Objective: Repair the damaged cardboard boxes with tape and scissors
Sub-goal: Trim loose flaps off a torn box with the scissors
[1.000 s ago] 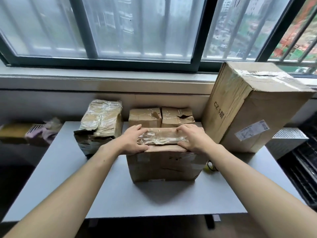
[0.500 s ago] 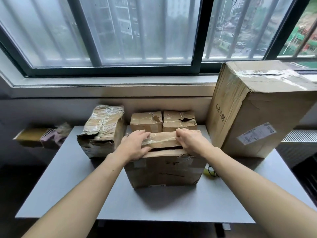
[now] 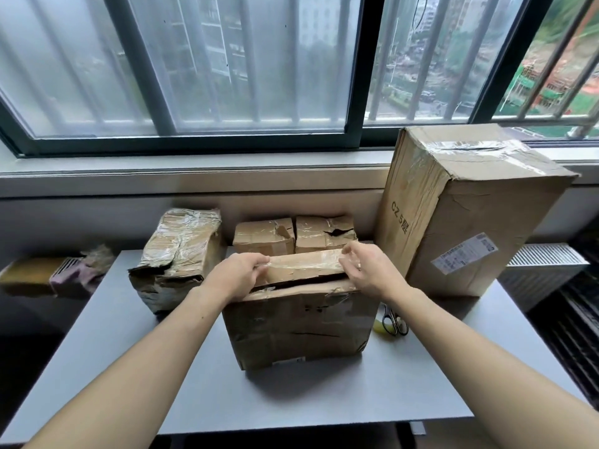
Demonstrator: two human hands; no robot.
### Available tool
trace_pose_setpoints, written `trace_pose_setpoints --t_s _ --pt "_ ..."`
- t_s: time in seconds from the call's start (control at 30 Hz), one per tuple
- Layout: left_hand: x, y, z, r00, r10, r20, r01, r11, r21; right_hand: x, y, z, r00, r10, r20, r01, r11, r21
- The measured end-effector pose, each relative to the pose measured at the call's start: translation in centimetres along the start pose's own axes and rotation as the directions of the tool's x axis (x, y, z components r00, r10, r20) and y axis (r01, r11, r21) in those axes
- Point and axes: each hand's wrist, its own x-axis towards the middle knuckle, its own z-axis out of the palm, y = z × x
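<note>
your left hand [image 3: 238,275] and right hand [image 3: 369,270] each pinch an end of the taped top flap [image 3: 304,265] of the torn cardboard box [image 3: 298,328] at mid-table [image 3: 136,367]. scissors [image 3: 393,320] lie just right of it, beside a tall carton [image 3: 466,205].
</note>
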Motion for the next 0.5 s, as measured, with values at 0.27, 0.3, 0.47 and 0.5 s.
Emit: trace_pose_setpoints --t_s 0.27,0.3,0.47,0.5 --pt "0.7 3.6 0.3 0.972 0.047 0.231 -0.072 0.992 0.1 -2.0 1.1 0.2 0.997 0.051 0.064 -0.055 0.997 0.054" --pt "0.7 4.3 0.6 0.967 0.087 0.239 -0.111 0.99 0.091 -2.2 1.1 0.3 0.998 0.046 0.042 -0.049 0.996 0.068" --pt "1.1 8.4 2.3 0.935 0.257 0.245 -0.297 0.944 0.143 -2.5 0.2 0.3 0.999 -0.006 -0.046 0.006 1.0 -0.014" --pt "1.4 9.2 2.7 0.932 0.294 0.214 -0.332 0.928 0.171 -2.5 0.0 0.0 0.999 -0.01 -0.041 0.01 1.0 -0.011"
